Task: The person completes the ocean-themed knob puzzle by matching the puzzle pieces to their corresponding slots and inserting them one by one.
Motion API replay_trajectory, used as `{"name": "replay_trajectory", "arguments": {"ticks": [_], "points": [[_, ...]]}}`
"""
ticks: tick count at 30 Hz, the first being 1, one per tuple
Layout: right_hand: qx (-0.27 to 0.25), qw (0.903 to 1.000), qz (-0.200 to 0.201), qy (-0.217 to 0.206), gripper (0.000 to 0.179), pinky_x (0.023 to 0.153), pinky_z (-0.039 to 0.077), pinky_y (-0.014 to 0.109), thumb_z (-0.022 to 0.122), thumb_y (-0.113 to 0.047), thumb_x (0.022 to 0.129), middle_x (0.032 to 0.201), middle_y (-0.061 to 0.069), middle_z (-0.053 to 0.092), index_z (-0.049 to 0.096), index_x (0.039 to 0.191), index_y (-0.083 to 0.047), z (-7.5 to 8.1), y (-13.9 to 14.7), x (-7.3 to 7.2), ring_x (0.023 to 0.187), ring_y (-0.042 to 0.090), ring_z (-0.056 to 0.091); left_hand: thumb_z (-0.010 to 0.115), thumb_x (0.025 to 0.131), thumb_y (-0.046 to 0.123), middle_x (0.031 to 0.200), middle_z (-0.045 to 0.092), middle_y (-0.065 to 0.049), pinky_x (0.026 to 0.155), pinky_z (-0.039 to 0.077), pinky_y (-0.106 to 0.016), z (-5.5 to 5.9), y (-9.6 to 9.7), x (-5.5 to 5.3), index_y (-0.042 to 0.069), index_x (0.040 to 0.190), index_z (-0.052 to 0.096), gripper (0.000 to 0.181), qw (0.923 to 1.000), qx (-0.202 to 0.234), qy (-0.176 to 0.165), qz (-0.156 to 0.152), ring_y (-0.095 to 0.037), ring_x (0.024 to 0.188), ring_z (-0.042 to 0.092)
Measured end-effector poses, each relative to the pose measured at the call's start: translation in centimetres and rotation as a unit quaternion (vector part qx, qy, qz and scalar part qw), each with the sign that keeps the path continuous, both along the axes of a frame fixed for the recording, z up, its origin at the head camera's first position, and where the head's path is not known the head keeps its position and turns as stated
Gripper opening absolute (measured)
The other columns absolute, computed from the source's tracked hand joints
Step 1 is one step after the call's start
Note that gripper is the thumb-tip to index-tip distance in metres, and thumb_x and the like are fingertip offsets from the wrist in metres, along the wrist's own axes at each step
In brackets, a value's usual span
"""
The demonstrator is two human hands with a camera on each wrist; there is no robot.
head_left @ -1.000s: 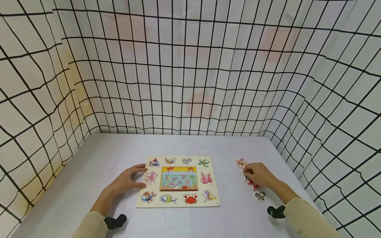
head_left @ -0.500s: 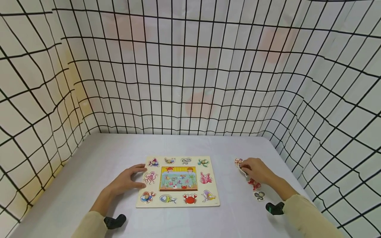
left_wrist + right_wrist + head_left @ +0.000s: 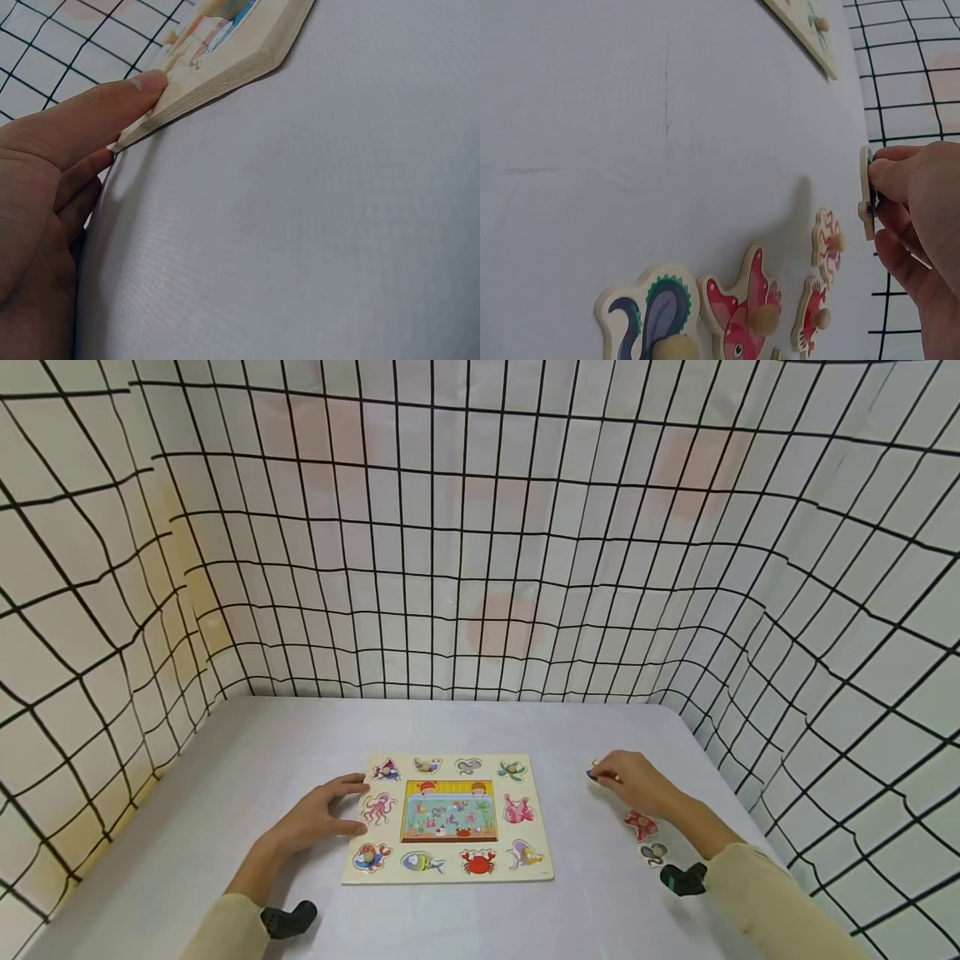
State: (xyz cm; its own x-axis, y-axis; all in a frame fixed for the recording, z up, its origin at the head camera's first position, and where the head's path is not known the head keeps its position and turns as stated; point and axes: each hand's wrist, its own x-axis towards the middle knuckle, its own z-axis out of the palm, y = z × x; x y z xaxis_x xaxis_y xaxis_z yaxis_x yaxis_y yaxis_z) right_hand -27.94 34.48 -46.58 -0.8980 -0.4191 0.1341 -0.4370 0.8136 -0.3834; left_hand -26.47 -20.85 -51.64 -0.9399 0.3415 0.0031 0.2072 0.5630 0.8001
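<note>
Head view gives us, at far left, the left hand (image 3: 317,814) resting against the left edge of the puzzle board (image 3: 388,833), its fingers relaxed along the wood; we take this as steadying. On the board, four knobbed pieces sit in their places: the sailboat-like one (image 3: 387,769), the bird-like one (image 3: 427,766), the turtle (image 3: 512,771) and the hermit crab (image 3: 372,857). The other printed shapes show no knobs, so we judge their pieces are not yet in.

Farther right, over the worktop (image 3: 465,927), the fingers of the right hand (image 3: 633,781) pinch a dark-faced piece (image 3: 865,184), held above the surface. We see it nearly edge-on and cannot tell which animal it is. Near it lie the loose octopus (image 3: 826,247), red crab (image 3: 808,315), red fish (image 3: 739,315) and grey piece (image 3: 664,300).

We judge the step in hand as moving one piece toward the board; the next move calls for keeping that pinch, carrying leftward and turning the outline to suit its matching recess.
</note>
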Motion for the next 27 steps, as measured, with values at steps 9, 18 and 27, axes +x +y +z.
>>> {"name": "replay_trajectory", "arguments": {"ticks": [9,18,27], "points": [[-0.010,0.9998,0.016,0.010,0.013,0.077,0.058,0.034,0.072,0.000,0.095,0.097,-0.003,0.069,0.080,0.105,-0.004,0.1,-1.7,-0.7,0.090,0.015,0.065,0.093,0.078,0.027,0.159,0.041,-0.019,0.116,0.018,-0.071,0.1,0.0,0.1,0.005,0.140,0.063,0.073,1.0000,0.007,-0.001,-0.001,-0.048,0.149,0.026],[-0.004,0.9997,0.023,-0.002,0.015,0.079,0.058,0.032,0.072,-0.003,0.096,0.098,-0.004,0.068,0.080,0.109,-0.005,0.8,-3.4,-0.6,0.090,0.014,0.063,0.093,0.078,0.028,0.159,0.042,-0.018,0.116,0.018,-0.071,0.2,0.1,0.1,0.006,0.140,0.063,0.073,1.0000,0.003,-0.004,0.003,-0.048,0.149,0.027],[0.006,0.9988,0.049,0.000,0.016,0.080,0.059,0.031,0.072,-0.002,0.096,0.099,-0.005,0.068,0.080,0.109,-0.005,1.4,-5.2,-0.6,0.091,0.013,0.064,0.092,0.078,0.028,0.159,0.042,-0.019,0.116,0.019,-0.070,0.1,0.1,0.1,0.005,0.140,0.063,0.073,1.0000,0.004,-0.001,0.002,-0.048,0.149,0.027]]}}
